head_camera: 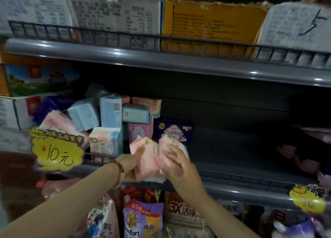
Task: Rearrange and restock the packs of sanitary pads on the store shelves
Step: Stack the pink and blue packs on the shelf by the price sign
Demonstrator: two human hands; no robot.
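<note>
Two pink packs of sanitary pads point(150, 159) stand side by side at the front of the middle shelf point(241, 179). My left hand point(131, 159), with a bead bracelet on the wrist, grips the left pack from its left side. My right hand point(176, 163) lies over the front of the right pack with fingers spread and curled on it. Behind them stand a dark purple pack point(174, 131), a pink-purple pack point(140, 132) and a jumble of light blue packs point(100, 112) and pink packs point(59, 123).
The right part of the middle shelf is dark and bare, with pinkish packs point(308, 148) at the far right. A yellow price tag point(57, 153) hangs at the left rail. Cartons point(213, 24) fill the upper shelf; detergent bags point(143, 218) stand below.
</note>
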